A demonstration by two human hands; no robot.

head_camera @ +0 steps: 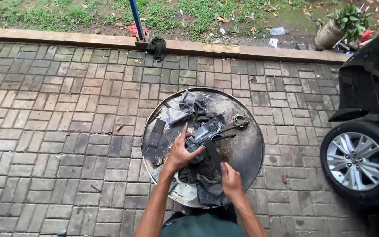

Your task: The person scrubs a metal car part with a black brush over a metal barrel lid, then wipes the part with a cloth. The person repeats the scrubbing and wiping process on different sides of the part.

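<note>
A round metal drum top (242,153) fills the centre of the frame, and on it lies a grey metal part (205,131), a chunky casting whose long axis runs from lower left to upper right; it sits just left of the drum's middle, on dark rags (200,169). The left hand (181,151) rests on the lower left end of that part, fingers spread wide over it with the index finger pointing up the frame; it presses or steadies rather than wraps, and is the hand nearer the casting. The right hand (231,180) lies lower and to the right, closed around the handle end of a dark flat tool (213,153) whose blade runs up and to the left, its tip meeting the part's underside near the left hand's thumb; so the part lies up and left of the right hand, close by.

Two thin rods (227,134) stick out from the part toward the right; a small metal ring (240,121) lies just beyond them at the drum's upper right; a flat dark pad (156,132) lies apart at the left edge; a grey cloth (183,107) is bunched at the top. The rags crowd the space under both hands. A car wheel (360,160) stands at the right of the frame, well apart, on brick paving (58,123).
</note>
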